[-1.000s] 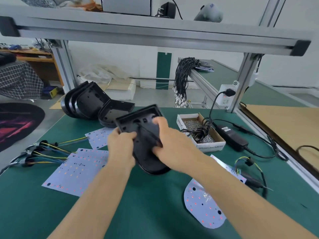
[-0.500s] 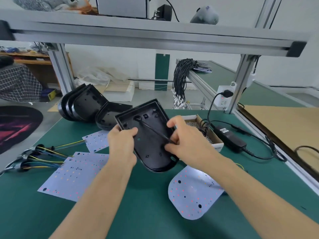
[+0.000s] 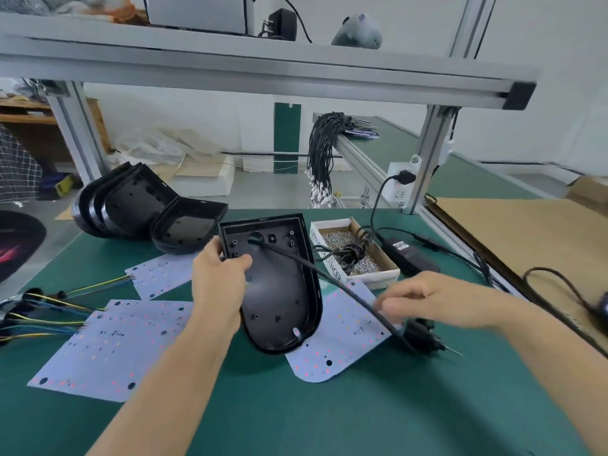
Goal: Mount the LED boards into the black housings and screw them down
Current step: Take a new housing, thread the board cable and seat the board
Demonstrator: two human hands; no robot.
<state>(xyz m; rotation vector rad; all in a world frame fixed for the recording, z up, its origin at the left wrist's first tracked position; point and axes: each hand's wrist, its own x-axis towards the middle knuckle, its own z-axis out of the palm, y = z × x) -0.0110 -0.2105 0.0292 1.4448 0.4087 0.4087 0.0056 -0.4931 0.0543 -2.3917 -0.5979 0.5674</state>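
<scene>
Cable (image 3: 332, 281) drawn out through the hole in the black housing (image 3: 276, 284), now trailing right across the LED board (image 3: 342, 337) lying on the green bench (image 3: 296, 416). Housing tilted open-side up, gripped at its left rim by the left hand (image 3: 218, 274); cable apparently pinched in the right hand (image 3: 424, 301), blurred. Compared with half a second earlier: right hand pulled well away from the housing, more cable slack showing. Board not yet seated; likely next.
</scene>
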